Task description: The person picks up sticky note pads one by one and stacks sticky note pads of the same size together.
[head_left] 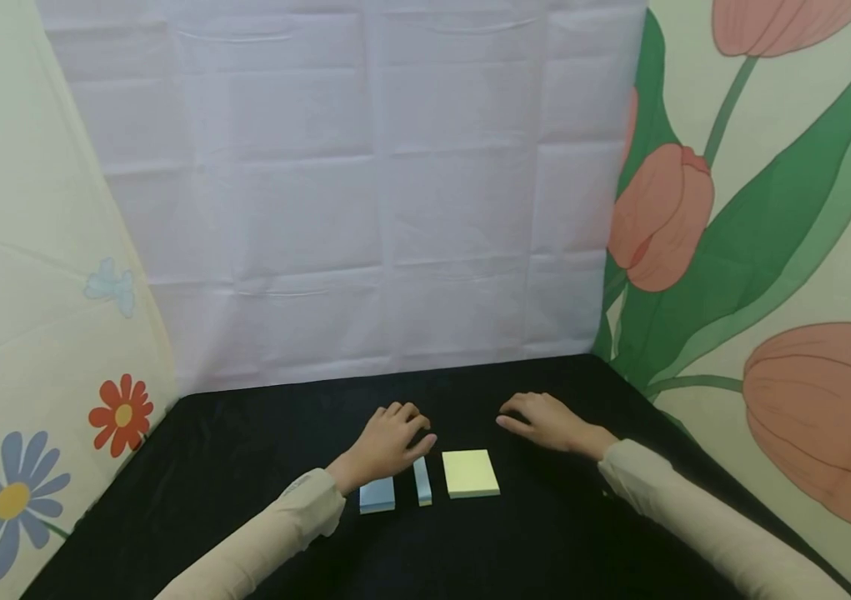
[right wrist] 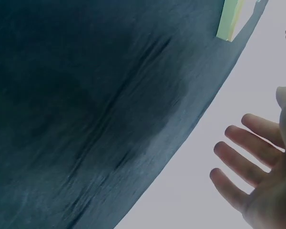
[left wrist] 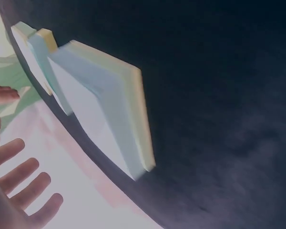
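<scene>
Three sticky note pads lie in a row on the black table: a blue pad [head_left: 377, 497] at the left, a narrow blue pad [head_left: 422, 483] in the middle and a larger yellow pad [head_left: 471, 473] at the right. Above the two blue pads hovers my left hand [head_left: 386, 443], its fingers loosely bent and holding nothing; it hides the blue pad's far part. The left wrist view shows a pale layer under the blue pad [left wrist: 93, 95]. My right hand [head_left: 548, 422], also holding nothing, is beyond and right of the yellow pad, with its fingers apart in the right wrist view.
A black cloth covers the table [head_left: 245, 467]. Behind it hangs a creased white cloth [head_left: 380, 208]. Flower-printed curtains stand at both sides, with large tulips on the right curtain [head_left: 763, 275] and smaller flowers on the left curtain [head_left: 35, 317].
</scene>
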`<state>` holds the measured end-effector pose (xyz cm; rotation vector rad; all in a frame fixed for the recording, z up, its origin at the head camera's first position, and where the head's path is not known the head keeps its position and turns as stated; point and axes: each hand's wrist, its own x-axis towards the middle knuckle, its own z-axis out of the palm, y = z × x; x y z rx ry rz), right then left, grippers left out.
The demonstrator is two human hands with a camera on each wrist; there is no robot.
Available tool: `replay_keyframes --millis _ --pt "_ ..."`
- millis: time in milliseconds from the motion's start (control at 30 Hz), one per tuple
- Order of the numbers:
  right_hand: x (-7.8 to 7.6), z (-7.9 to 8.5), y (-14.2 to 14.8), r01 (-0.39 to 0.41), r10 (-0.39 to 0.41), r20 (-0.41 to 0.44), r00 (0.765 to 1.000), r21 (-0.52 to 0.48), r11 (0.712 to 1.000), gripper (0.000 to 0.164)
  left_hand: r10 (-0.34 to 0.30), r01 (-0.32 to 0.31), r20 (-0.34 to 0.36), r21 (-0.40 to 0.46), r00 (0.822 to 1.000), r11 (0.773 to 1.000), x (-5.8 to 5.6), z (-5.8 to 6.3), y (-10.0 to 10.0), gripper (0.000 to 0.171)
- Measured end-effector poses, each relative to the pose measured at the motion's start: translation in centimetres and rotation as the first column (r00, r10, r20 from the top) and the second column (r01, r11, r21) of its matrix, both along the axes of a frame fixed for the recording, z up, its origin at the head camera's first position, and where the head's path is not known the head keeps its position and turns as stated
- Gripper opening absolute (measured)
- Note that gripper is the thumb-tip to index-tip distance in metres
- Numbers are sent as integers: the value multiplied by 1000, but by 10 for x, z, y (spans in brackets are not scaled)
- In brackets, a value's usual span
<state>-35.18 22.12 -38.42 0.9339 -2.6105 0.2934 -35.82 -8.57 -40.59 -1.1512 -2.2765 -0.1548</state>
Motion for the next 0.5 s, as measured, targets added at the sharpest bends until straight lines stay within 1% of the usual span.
replay_keyframes --millis 100,167,367,500 --pt "-2 -1 3 27 -25 -73 997 19 999 38 16 -16 5 19 1000 1000 -1 1 -12 33" --pt "-2 -1 5 46 -43 -109 993 28 999 37 26 -26 -6 36 1000 999 -2 3 -19 31" --pt "-2 1 12 104 -96 -181 979 33 994 38 78 -70 -87 89 993 994 -5 9 -44 24" --pt "-5 2 17 144 -136 -245 960 12 990 38 118 -104 -128 113 985 988 -7 13 -62 24"
